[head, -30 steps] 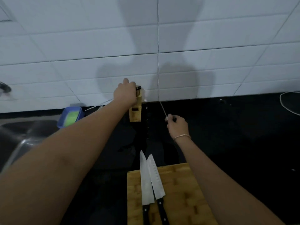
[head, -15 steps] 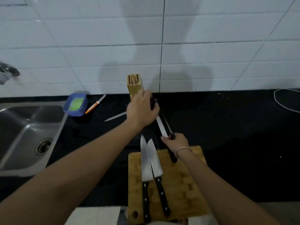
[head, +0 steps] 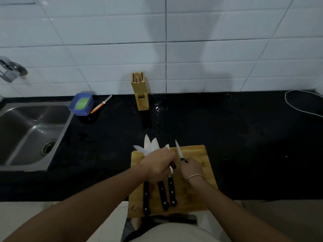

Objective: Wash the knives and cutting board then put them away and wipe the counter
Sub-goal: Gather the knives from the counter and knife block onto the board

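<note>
A wooden cutting board [head: 197, 173] lies at the counter's front edge. Three black-handled knives [head: 162, 194] lie on it side by side, blades pointing away. My left hand [head: 158, 165] rests over their blades and grips another knife whose blade [head: 139, 148] sticks out to the left. My right hand [head: 191, 167] holds a small paring knife [head: 178, 148], blade pointing away. The wooden knife block [head: 140, 91] stands with no knives in it against the tiled wall.
The steel sink [head: 26, 135] is on the left, with a tap [head: 10, 70] above it. A blue tub [head: 81, 104] with a green sponge and an orange-handled peeler [head: 100, 107] lie near the sink. A white cable [head: 300, 103] runs at the right.
Both hands have come back from the knife block to the cutting board. More knives now lie on the board, and the block holds none.
</note>
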Demonstrator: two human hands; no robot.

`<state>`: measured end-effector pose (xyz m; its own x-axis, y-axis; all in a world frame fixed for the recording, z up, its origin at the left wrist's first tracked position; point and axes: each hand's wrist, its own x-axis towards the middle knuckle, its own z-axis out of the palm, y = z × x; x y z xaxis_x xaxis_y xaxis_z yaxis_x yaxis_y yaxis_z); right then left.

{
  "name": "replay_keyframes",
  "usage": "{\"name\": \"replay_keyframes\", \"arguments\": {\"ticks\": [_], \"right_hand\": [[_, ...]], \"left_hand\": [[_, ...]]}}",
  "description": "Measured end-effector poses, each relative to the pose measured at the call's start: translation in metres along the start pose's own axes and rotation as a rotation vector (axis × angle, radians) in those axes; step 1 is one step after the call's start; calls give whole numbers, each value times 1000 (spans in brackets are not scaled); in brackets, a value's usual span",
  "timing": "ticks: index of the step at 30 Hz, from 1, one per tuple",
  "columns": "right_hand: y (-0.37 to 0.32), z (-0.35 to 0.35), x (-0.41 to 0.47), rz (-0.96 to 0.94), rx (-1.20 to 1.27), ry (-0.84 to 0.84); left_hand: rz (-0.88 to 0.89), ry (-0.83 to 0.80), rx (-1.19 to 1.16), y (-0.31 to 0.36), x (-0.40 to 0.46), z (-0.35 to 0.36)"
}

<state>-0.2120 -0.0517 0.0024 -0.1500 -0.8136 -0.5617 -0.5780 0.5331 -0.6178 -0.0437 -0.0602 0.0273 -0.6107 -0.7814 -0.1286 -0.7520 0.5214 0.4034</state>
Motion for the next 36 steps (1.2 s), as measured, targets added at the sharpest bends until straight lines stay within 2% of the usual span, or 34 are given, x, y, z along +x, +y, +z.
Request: {"name": "replay_keyframes", "arguments": {"ticks": [3,6,9,12,18,21,23,26,31,36], "right_hand": [[11,-16,-1,-21,-144,35],[23,-31,1,-50,-217,34],[27,-43,6,-57,-267,-24],[27,-51,12,-53,-333,-102],[28,-45,19,-34,-409,-165],[26,-40,19,-40,-433,-179],[26,-36,19,-30,-425,-194],[26,-35,19,-25,-429,-215],[14,-37,24,-172,-513,-155],[-24,-12,24,-306,-808,-154]], "left_hand": [[267,-106,210,17,8,13],[452,-131,411,26,16,21],[516,-208,524,33,19,33],[506,-263,543,36,20,43],[349,-226,329,39,7,43],[240,-96,195,38,-5,40],[82,48,75,35,-11,38],[-170,164,35,28,-17,33],[-353,220,-5,15,-22,30],[-482,290,-49,-13,-37,18]]}}
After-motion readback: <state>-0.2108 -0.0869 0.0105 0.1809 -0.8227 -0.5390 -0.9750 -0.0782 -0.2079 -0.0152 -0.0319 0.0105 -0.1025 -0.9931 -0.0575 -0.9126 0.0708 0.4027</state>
